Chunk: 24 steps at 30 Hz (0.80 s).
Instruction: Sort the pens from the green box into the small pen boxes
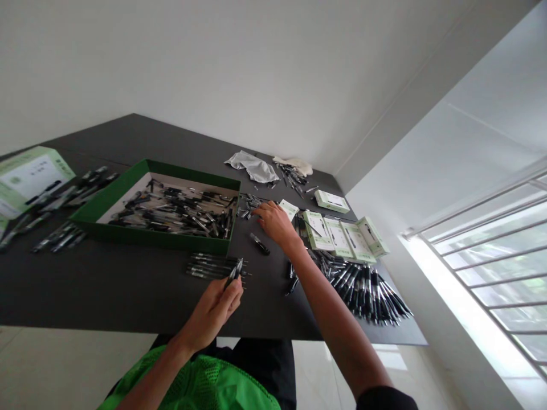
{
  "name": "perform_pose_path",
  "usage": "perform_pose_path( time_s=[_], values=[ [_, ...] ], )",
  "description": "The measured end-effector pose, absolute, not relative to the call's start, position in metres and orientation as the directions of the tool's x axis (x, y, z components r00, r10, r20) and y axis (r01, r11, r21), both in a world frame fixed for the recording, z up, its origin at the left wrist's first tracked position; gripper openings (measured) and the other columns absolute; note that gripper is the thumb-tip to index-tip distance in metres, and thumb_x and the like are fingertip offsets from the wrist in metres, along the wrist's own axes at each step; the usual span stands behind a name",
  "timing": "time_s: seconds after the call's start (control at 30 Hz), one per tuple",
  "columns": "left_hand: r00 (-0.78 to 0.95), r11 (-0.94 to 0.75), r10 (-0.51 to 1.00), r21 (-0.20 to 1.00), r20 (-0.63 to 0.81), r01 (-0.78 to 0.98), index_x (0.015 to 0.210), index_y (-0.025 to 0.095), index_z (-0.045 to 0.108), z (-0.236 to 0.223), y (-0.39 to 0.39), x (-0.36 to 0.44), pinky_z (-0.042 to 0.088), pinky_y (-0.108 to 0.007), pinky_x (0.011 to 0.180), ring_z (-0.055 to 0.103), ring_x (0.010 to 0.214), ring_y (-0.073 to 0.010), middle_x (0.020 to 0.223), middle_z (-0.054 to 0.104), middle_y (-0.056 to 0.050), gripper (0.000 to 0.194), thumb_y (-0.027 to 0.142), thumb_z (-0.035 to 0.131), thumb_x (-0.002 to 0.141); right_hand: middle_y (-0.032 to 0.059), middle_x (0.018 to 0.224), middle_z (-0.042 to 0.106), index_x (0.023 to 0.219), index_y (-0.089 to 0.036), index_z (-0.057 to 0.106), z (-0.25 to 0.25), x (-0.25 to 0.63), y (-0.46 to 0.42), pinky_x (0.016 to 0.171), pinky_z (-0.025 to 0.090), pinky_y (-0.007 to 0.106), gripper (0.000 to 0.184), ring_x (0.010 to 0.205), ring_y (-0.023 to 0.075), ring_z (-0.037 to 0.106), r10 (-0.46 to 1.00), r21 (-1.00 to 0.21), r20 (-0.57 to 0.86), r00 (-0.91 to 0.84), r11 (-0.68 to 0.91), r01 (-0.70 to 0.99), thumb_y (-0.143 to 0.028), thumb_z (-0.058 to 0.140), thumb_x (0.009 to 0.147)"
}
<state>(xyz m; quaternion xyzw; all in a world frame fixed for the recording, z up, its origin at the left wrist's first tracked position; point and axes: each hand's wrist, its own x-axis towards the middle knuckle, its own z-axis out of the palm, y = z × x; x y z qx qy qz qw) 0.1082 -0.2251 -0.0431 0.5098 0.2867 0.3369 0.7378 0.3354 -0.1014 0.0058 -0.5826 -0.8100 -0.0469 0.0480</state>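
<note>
My left hand point(216, 310) is closed around a black-and-clear pen barrel point(233, 275), its silver tip pointing up and away. Just beyond it, several thin pen refills point(209, 265) lie side by side on the dark table. My right hand point(273, 221) reaches forward, fingers stretched down at a heap of small clear and silver pen parts point(250, 204); its fingertips are partly hidden. Between my hands lies a single short pen barrel point(259, 244). A green open box point(158, 240) full of loose pen pieces stands left of my right hand.
Fanned-out black pens point(370, 293) lie by the right table edge, below open pale green pen boxes point(342, 238). A closed pen box point(332, 201), a grey cloth point(253, 166) and more loose parts point(293, 177) are farther back. Pens point(62, 236) and a green-white carton point(32, 179) lie left.
</note>
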Motion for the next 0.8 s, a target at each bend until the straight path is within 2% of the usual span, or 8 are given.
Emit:
perform_pose_path(
  time_s=[0.3, 0.47, 0.67, 0.73, 0.77, 0.8],
  values=[
    [0.597, 0.285, 0.797, 0.928, -0.091, -0.239, 0.072, 0.022, 0.038, -0.048, -0.228, 0.109, 0.019, -0.018, 0.041, 0.021, 0.048, -0.006, 0.062, 0.026, 0.01, 0.059, 0.075, 0.055, 0.093, 0.0114, 0.115, 0.073, 0.11, -0.019, 0.077, -0.009, 0.325, -0.069, 0.094, 0.046, 0.037, 0.019, 0.115, 0.0266, 0.059, 0.899, 0.134, 0.09, -0.429, 0.416, 0.899, -0.02, 0.059, 0.103],
    [0.602, 0.284, 0.794, 0.926, -0.083, -0.247, 0.071, 0.022, 0.037, -0.048, -0.226, 0.108, 0.018, -0.018, 0.041, 0.021, 0.048, -0.0062, 0.061, 0.026, 0.01, 0.059, 0.073, 0.058, 0.093, 0.0152, 0.12, 0.071, 0.112, -0.016, 0.075, -0.012, 0.325, -0.064, 0.098, 0.044, 0.039, 0.02, 0.118, 0.0279, 0.057, 0.892, 0.124, 0.099, -0.442, 0.429, 0.895, -0.022, 0.058, 0.103],
    [0.595, 0.287, 0.797, 0.931, -0.101, -0.227, 0.071, 0.022, 0.038, -0.049, -0.226, 0.109, 0.018, -0.017, 0.041, 0.02, 0.048, -0.006, 0.062, 0.026, 0.01, 0.06, 0.074, 0.056, 0.093, 0.0154, 0.115, 0.073, 0.106, -0.013, 0.074, -0.007, 0.323, -0.069, 0.101, 0.043, 0.042, 0.021, 0.116, 0.0299, 0.059, 0.878, 0.078, 0.163, -0.449, 0.442, 0.893, -0.021, 0.055, 0.104],
    [0.589, 0.293, 0.801, 0.927, -0.105, -0.233, 0.07, 0.022, 0.037, -0.048, -0.226, 0.109, 0.018, -0.017, 0.041, 0.02, 0.047, -0.0058, 0.061, 0.025, 0.011, 0.061, 0.076, 0.058, 0.091, 0.0146, 0.115, 0.073, 0.108, -0.014, 0.073, 0.0, 0.324, -0.078, 0.099, 0.045, 0.042, 0.021, 0.113, 0.0289, 0.061, 0.877, 0.013, 0.247, -0.413, 0.423, 0.906, -0.023, 0.054, 0.104],
    [0.588, 0.3, 0.802, 0.924, -0.108, -0.239, 0.07, 0.022, 0.037, -0.047, -0.226, 0.11, 0.018, -0.017, 0.041, 0.019, 0.047, -0.0056, 0.06, 0.025, 0.011, 0.061, 0.076, 0.059, 0.09, 0.0132, 0.112, 0.074, 0.109, -0.015, 0.072, 0.004, 0.324, -0.086, 0.097, 0.047, 0.04, 0.02, 0.109, 0.0272, 0.064, 0.874, -0.085, 0.32, -0.367, 0.412, 0.907, -0.024, 0.055, 0.104],
    [0.589, 0.308, 0.801, 0.92, -0.113, -0.242, 0.07, 0.022, 0.037, -0.046, -0.225, 0.11, 0.018, -0.018, 0.041, 0.019, 0.047, -0.0056, 0.06, 0.025, 0.011, 0.061, 0.076, 0.06, 0.089, 0.0112, 0.108, 0.075, 0.109, -0.016, 0.071, 0.009, 0.324, -0.095, 0.093, 0.05, 0.038, 0.019, 0.103, 0.0248, 0.066, 0.87, -0.232, 0.399, -0.29, 0.402, 0.886, -0.026, 0.056, 0.104]
  ],
)
